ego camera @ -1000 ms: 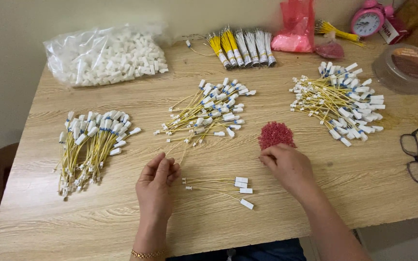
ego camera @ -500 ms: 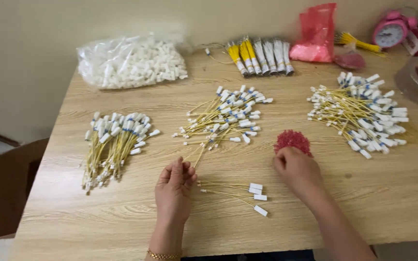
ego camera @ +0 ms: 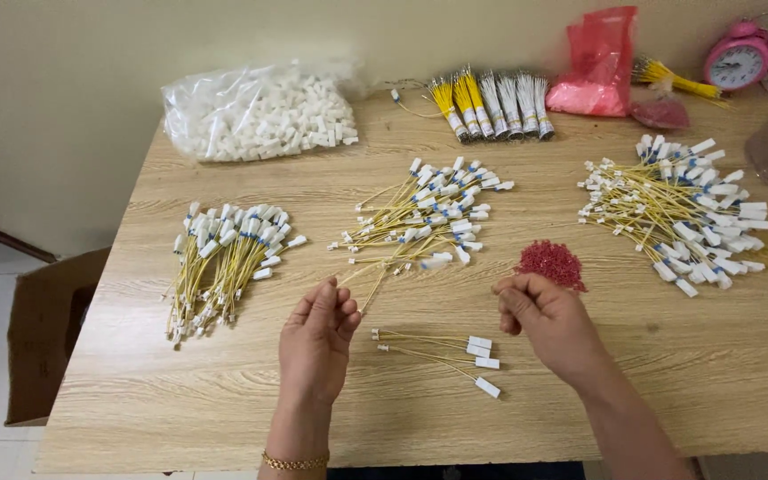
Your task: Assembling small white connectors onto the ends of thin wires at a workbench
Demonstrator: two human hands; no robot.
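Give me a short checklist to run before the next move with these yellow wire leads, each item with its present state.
1. Left hand holds one yellow lead by its end: ok.
2. Right hand has a red piece pinched in its fingertips: cannot tell.
3. Red pieces pile close beside the right hand: ok.
4. Three leads lie apart between the hands, white connectors to the right: ok.
5. Middle bundle kept apart from the left bundle and the right bundle: ok.
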